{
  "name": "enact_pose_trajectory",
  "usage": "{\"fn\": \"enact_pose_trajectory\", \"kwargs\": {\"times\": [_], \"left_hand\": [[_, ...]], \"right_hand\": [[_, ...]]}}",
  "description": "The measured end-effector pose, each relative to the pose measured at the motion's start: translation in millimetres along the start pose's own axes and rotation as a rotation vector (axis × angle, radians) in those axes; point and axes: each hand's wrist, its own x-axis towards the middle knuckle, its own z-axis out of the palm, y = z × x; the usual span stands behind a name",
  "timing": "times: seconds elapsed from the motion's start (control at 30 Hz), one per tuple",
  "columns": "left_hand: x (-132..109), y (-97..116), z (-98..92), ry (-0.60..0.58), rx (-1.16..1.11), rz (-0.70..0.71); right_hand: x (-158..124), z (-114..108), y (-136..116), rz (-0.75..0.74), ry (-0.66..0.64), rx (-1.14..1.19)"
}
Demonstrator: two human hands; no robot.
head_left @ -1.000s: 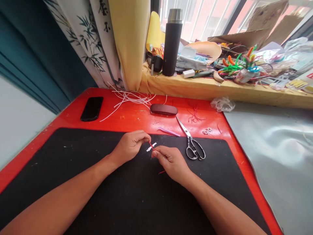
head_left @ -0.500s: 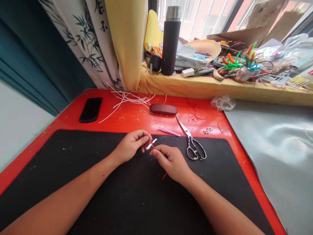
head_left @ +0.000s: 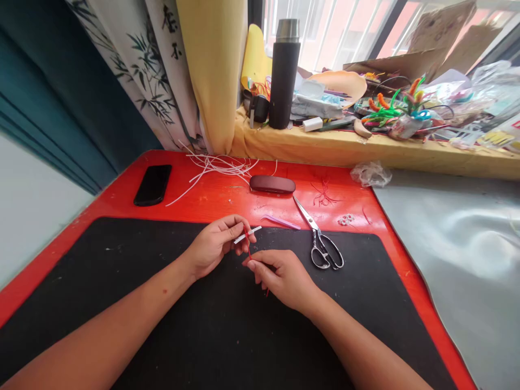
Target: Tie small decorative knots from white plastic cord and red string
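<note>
My left hand (head_left: 217, 242) pinches a red cord (head_left: 248, 245) where it crosses a short white strip (head_left: 255, 230). The strip lies slantwise over the left fingers, both of its ends showing. Lower down, the thumb and forefinger of my right hand (head_left: 280, 275) are closed on the same cord, and a bit of its red tail hangs under that hand. Both hands are above a black mat (head_left: 195, 341). To their right lie scissors (head_left: 319, 238), blades pointing away, and pink tweezers (head_left: 282, 222) rest at the mat's far edge.
On the red table (head_left: 207, 195) are a phone (head_left: 152, 185), white strips (head_left: 219, 165), a maroon case (head_left: 272, 184), red thread scraps (head_left: 324, 195) and small beads (head_left: 346, 219). A black thermos (head_left: 283, 81) stands on the cluttered sill. A grey sheet (head_left: 459, 233) covers the right side.
The right hand has moved slightly down and left, drawing the red cord to a steeper angle. The white strip has shifted and shows more of its length across the left fingers.
</note>
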Motion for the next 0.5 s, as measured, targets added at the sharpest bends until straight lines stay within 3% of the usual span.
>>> {"fn": "enact_pose_trajectory", "kwargs": {"times": [0.17,0.5], "left_hand": [[0.0,1.1,-0.7,0.008,-0.013,-0.006],[0.3,-3.6,-0.1,-0.008,0.084,-0.025]], "right_hand": [[0.8,-1.1,0.5,0.013,0.023,0.045],[7.7,-5.1,0.0,0.132,0.25,0.376]]}}
